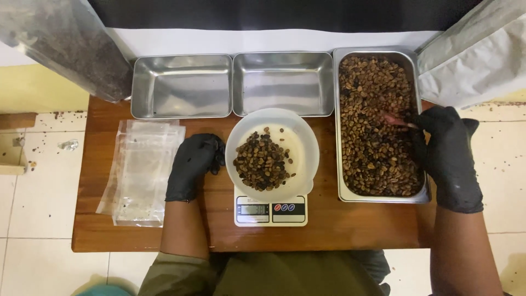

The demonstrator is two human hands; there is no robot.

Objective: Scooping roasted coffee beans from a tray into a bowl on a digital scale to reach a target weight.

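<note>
My left hand (193, 164), in a black glove, rests on the wooden table beside the left rim of a white bowl (304, 145) and holds nothing. The bowl sits on a small white digital scale (271, 210) and holds a heap of brown coffee beans (263, 161). My right hand (445, 151), also gloved in black, reaches into a long steel tray (336, 164) full of coffee beans (375, 126) and grips a small pink scoop (395, 120) dug into them.
Two empty steel trays (181, 85) (282, 82) stand at the back of the wooden table (350, 225). A stack of clear plastic bags (139, 172) lies at the left. Large foil bags (66, 44) (476, 55) lean at both back corners. The floor is tiled.
</note>
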